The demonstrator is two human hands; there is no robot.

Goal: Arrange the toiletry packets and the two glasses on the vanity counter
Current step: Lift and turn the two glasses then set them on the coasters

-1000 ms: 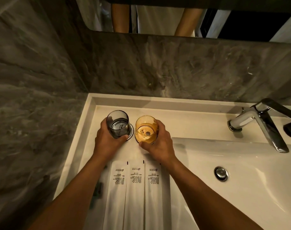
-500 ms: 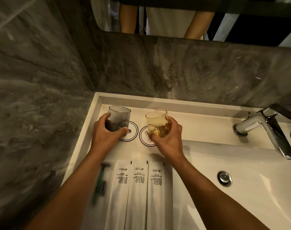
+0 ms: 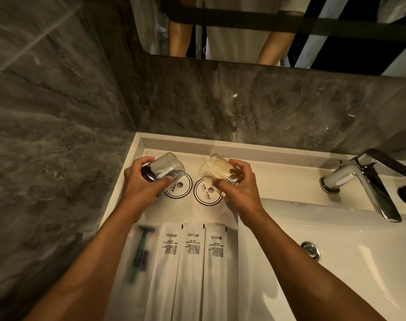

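Observation:
My left hand [image 3: 143, 185] grips a grey tinted glass [image 3: 166, 167], lifted and tilted with its mouth facing away. In my right hand [image 3: 238, 188] is an amber glass [image 3: 217, 169], also raised and tilted away. Two round white coasters lie uncovered below them, the left coaster [image 3: 180, 187] and the right coaster [image 3: 207, 192]. Three long white toiletry packets [image 3: 190, 269] lie side by side near the front of the white vanity counter [image 3: 220, 216]. A green razor [image 3: 140, 251] lies left of the packets.
The white basin with its drain [image 3: 309, 247] lies to the right. A chrome faucet [image 3: 359, 179] stands at the back right. Grey marble walls close in on the left and behind, with a mirror [image 3: 267, 26] above.
Both glasses stood on the coasters a second ago. Both hands have lifted them off and tipped them away, so the coasters now show.

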